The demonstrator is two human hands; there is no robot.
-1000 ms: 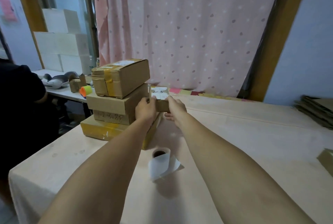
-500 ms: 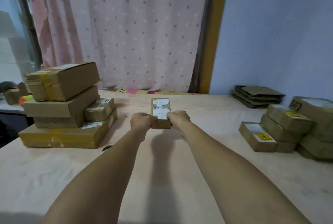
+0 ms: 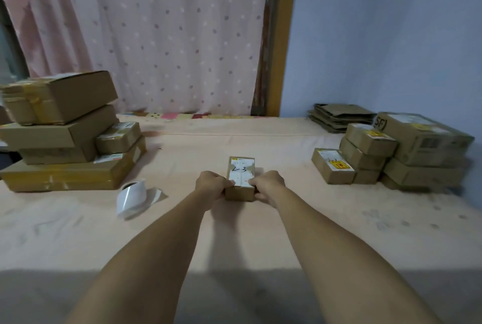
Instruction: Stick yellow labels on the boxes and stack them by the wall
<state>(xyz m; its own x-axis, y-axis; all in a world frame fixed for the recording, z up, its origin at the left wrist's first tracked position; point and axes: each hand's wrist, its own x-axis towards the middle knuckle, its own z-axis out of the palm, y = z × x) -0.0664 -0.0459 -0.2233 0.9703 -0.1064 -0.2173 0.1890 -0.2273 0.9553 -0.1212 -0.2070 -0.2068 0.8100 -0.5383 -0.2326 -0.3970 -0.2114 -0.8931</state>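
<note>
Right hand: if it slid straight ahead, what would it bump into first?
Probably nothing soon. Past the right hand, gripping the small box, bare table runs to the curtain; depth is unclear.

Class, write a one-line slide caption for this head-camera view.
Both hands, left and right, grip a small brown cardboard box marked 2-3 on the table.

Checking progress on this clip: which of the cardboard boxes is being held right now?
The small box marked "2-3" at table centre, gripped by the left hand and right hand; the others sit in side stacks.
</note>
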